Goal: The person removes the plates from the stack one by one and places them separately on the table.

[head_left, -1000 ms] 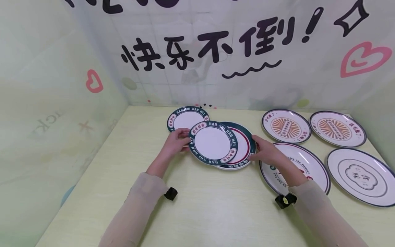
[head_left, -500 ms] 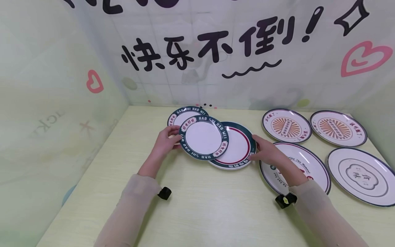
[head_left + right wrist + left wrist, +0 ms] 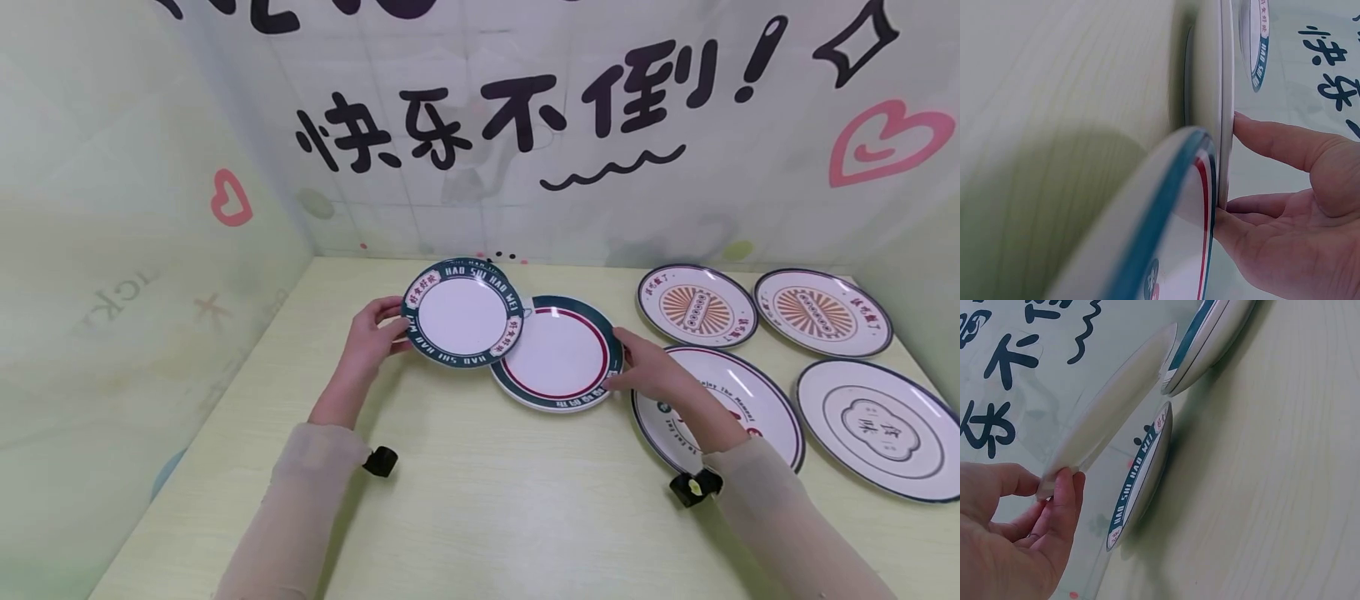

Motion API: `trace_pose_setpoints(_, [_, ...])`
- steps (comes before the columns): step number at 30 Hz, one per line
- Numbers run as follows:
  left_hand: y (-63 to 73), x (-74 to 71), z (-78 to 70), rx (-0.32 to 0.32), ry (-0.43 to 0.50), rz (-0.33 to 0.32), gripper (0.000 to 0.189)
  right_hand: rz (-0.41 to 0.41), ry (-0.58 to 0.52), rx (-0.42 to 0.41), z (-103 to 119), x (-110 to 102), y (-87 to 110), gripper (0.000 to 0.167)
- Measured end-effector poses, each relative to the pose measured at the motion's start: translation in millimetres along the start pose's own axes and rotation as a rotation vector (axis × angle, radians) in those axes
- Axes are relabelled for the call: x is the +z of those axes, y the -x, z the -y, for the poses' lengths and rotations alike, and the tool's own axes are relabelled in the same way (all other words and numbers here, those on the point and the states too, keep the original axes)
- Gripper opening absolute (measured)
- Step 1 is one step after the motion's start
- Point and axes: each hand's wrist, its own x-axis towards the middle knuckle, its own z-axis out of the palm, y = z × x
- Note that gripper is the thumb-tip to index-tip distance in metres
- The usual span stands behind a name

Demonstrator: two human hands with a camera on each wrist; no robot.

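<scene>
My left hand (image 3: pixel 372 335) pinches the left rim of a green-rimmed white plate (image 3: pixel 462 315), thumb and fingers on either side of its edge. That plate is tilted and raised in the left wrist view, above a similar plate (image 3: pixel 1141 481) standing lower on the table; from the head it covers nearly all of this one. A larger green-rimmed plate with a red ring (image 3: pixel 558 354) lies to the right, with another plate edge stacked beneath it. My right hand (image 3: pixel 647 365) holds its right rim between thumb and fingers; some fingertips are hidden at the edge.
On the right lie two small sunburst plates (image 3: pixel 696 307), a large plate (image 3: pixel 738 392) partly under my right forearm, and an oval-looking plate (image 3: pixel 881 429). A printed backdrop wall (image 3: pixel 420 217) stands close behind the plates.
My left hand has moved left and slightly back with the pinched plate, off most of the red-ringed plate and over the rear one. My right hand stays still.
</scene>
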Motion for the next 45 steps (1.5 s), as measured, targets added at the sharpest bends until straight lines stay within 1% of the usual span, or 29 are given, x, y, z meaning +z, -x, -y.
trace_pose_setpoints(4, [-2.5,-8.9,2.6,-0.011,0.009,-0.033,0.052,0.0,-0.001,0.003,0,1,-0.4,0.089])
trace_pose_setpoints(10, [-4.2,-21.7,5.4,-0.043,0.019,-0.079,0.052,0.0,-0.006,0.002,-1,2,-1.2,0.09])
trace_pose_setpoints(19, [-6.9,-40.0,6.2,-0.087,0.08,-0.145,0.053,-0.005,-0.001,-0.001,-2,2,-2.0,0.09])
trace_pose_setpoints(24, [-8.8,-50.1,6.5,-0.104,0.15,-0.187,0.054,-0.008,0.0,0.002,-3,3,-2.2,0.09])
trace_pose_setpoints(29, [-12.3,-62.6,9.0,-0.134,0.274,-0.218,0.056,-0.011,-0.004,0.007,-3,3,-2.3,0.09])
trace_pose_setpoints(33, [-13.1,-71.7,9.9,-0.151,0.347,-0.239,0.057,-0.012,-0.005,0.003,-3,3,-2.1,0.09])
trace_pose_setpoints(39, [-14.8,-80.8,11.5,-0.153,0.411,-0.276,0.058,-0.013,-0.005,-0.002,-3,3,-2.4,0.09])
trace_pose_setpoints(45, [-18.4,-82.8,16.2,-0.149,0.456,-0.346,0.056,-0.014,-0.013,0.004,-3,3,-2.5,0.09])
